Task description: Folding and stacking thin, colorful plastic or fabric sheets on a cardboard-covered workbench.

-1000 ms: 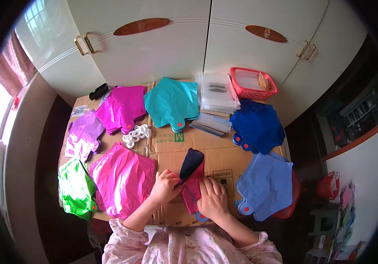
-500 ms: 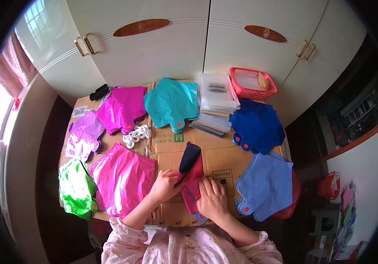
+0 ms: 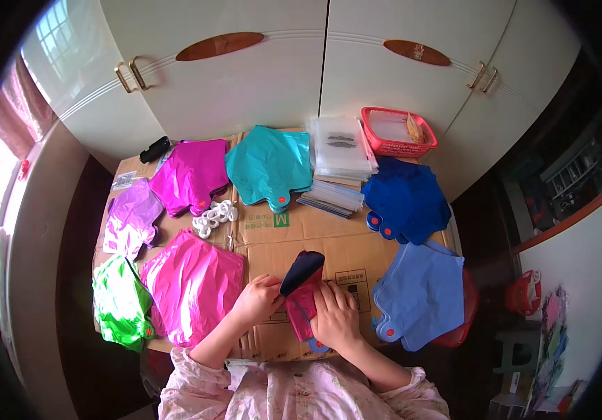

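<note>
In front of me lies a narrow folded bundle of crimson foil balloons (image 3: pixel 301 320), with a dark navy flap (image 3: pixel 302 271) lifted at its far end. My left hand (image 3: pixel 257 299) pinches the left edge of this dark flap between curled fingers. Across the right side of the bundle, my right hand (image 3: pixel 336 315) lies with fingers stretched out, pressing it down; its thumb is mostly hidden. A bit of light blue foil with a red dot (image 3: pixel 318 346) peeks out from under the bundle's near end.
Flat foil balloon stacks surround the work spot: pink (image 3: pixel 194 287), green (image 3: pixel 120 301), lilac (image 3: pixel 131 218), magenta (image 3: pixel 189 175), teal (image 3: pixel 269 164), dark blue (image 3: pixel 409 199) and light blue (image 3: pixel 423 294). White rings (image 3: pixel 213 218), clear bags (image 3: pixel 343 150) and a red basket (image 3: pixel 399 148) sit among them.
The dark flap has swung lower and folded toward me, widening over the crimson bundle. My left hand has shifted slightly; my right hand stays pressed on the bundle.
</note>
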A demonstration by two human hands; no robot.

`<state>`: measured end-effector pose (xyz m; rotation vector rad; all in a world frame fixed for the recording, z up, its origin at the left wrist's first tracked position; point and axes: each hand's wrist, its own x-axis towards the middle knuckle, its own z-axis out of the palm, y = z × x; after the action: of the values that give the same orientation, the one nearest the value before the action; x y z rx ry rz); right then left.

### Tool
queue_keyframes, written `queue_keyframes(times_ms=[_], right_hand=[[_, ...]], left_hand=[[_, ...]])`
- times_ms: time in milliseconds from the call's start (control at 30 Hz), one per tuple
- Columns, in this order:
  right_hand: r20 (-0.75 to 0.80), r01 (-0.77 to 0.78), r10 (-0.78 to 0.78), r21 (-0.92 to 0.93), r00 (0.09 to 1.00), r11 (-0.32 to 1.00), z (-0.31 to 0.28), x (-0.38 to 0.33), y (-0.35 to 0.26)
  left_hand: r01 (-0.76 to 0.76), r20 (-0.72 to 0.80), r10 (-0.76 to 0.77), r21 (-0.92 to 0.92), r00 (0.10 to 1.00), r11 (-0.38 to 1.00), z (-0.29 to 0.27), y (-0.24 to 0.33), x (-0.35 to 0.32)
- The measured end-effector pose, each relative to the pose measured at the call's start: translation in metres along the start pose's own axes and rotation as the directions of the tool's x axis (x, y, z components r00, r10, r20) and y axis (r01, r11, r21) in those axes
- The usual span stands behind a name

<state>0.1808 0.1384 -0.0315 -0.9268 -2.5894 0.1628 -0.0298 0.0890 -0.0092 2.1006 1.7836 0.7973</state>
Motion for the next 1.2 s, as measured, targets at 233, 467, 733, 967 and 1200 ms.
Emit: queue_keyframes(times_ms=[233,467,733,967,1200], right_hand=[[0.014,0.006,-0.006,-0.019,1.000,1.000,-0.001,0.000,0.000],[0.021,-0.007,0.007,-0.010,1.000,1.000,0.000,0.000,-0.001],[0.018,0.005,-0.005,-0.006,1.000,1.000,-0.001,-0.001,0.000],[0.040,0.004,-0.004,-0.001,0.999,1.000,-0.001,-0.002,-0.001],[0.027,-0.003,0.003,-0.021,1.000,1.000,0.000,-0.002,0.000]], left_hand=[[0.180,0.145,-0.176,-0.016,0.974,0.983,-0.006,-0.002,-0.001],[0.053,0.035,-0.055,0.055,0.998,0.997,-0.003,-0.002,-0.002],[0.107,0.059,-0.108,0.018,0.992,0.994,-0.003,0.004,0.000],[0.281,0.000,-0.281,-0.012,0.960,0.960,0.013,0.005,0.003],[0.262,0.001,-0.264,0.125,0.964,0.957,0.006,0.010,0.006]])
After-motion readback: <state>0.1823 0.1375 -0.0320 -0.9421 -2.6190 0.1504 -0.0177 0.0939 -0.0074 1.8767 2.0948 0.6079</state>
